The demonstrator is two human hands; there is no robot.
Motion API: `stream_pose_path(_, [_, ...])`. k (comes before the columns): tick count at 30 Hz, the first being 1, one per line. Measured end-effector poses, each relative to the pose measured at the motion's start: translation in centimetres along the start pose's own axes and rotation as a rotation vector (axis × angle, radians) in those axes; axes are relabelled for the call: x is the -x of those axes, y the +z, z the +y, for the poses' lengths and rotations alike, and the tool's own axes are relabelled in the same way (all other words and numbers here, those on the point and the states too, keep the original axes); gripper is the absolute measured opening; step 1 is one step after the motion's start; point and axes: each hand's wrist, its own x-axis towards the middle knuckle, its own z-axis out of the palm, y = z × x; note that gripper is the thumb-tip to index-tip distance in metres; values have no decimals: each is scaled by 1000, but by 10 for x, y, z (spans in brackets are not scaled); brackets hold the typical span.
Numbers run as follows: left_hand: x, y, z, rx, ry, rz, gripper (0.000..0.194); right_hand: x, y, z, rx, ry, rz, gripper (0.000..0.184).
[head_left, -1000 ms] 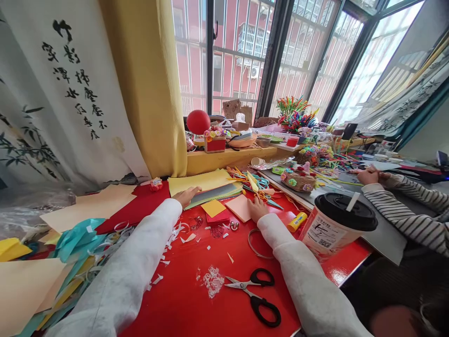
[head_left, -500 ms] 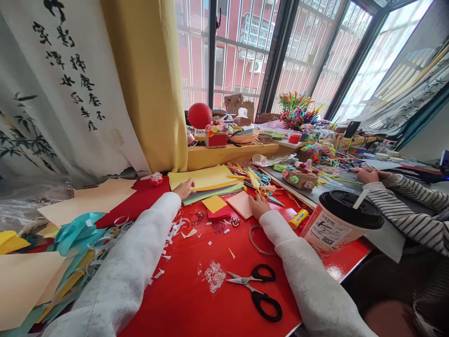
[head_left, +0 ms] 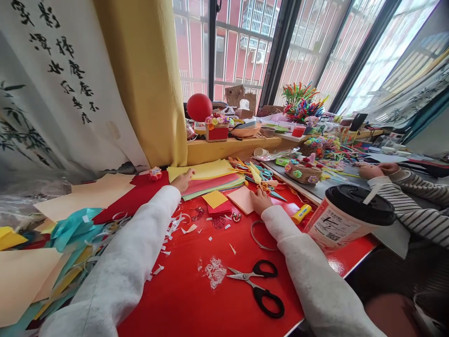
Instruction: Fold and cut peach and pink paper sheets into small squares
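Note:
My left hand [head_left: 183, 181] reaches to the paper stack at the back of the red table, its fingers closed at the edge of a yellow paper sheet [head_left: 210, 169]. Below that sheet lie a pink-red sheet [head_left: 209, 184] and green sheets [head_left: 196, 194]. My right hand [head_left: 260, 201] rests at the right edge of some pale pink paper squares [head_left: 242, 200], fingers slightly apart. Just beyond its fingertips lie orange-handled scissors [head_left: 265, 186]. A smaller yellow square [head_left: 215, 199] on red squares [head_left: 221, 208] sits between the hands.
Black-handled scissors [head_left: 259, 285] lie partly spread near the front, beside clear scraps [head_left: 215, 272]. A lidded paper cup [head_left: 342, 222], a yellow glue stick [head_left: 301, 214] and a wire ring [head_left: 259, 236] are on the right. Another person's hands [head_left: 377, 171] are farther right.
My left hand has moved slightly back with the yellow sheet, and the pink-red sheet beneath it now shows. My right hand stays by the pink squares. The view has tilted down a little.

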Motion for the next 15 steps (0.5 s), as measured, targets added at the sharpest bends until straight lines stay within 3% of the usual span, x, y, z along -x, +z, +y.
stream_pose_path(8, [7, -5, 9, -97, 98, -61, 34, -2, 3, 0, -1, 8, -5, 31])
stream_pose_path(15, [11, -3, 9, -155, 67, -91, 37, -5, 2, 3, -5, 4, -4, 32])
